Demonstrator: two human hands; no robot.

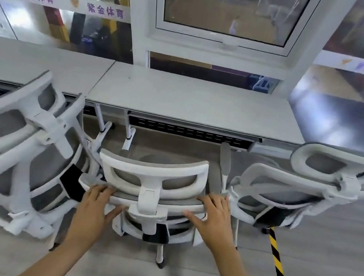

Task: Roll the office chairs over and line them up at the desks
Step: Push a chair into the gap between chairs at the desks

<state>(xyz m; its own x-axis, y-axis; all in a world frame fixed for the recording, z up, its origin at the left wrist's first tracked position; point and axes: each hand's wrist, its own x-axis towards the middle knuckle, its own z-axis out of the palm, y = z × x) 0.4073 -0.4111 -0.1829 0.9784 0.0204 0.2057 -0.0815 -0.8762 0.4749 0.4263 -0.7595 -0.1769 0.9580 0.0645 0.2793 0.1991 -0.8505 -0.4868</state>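
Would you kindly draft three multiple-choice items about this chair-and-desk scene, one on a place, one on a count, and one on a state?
1. Where do both hands rest?
A. on the desk top
B. on the middle chair's back frame
C. on the floor tape

2. How many office chairs show a headrest?
A. one
B. three
C. five

3. How do the desks stand?
A. bare on top
B. piled with boxes
C. folded flat on the floor

Answers:
1 B: the left hand and right hand grip the middle chair just below its headrest.
2 B: left chair, middle chair and right chair.
3 A: nothing lies on the visible desks.
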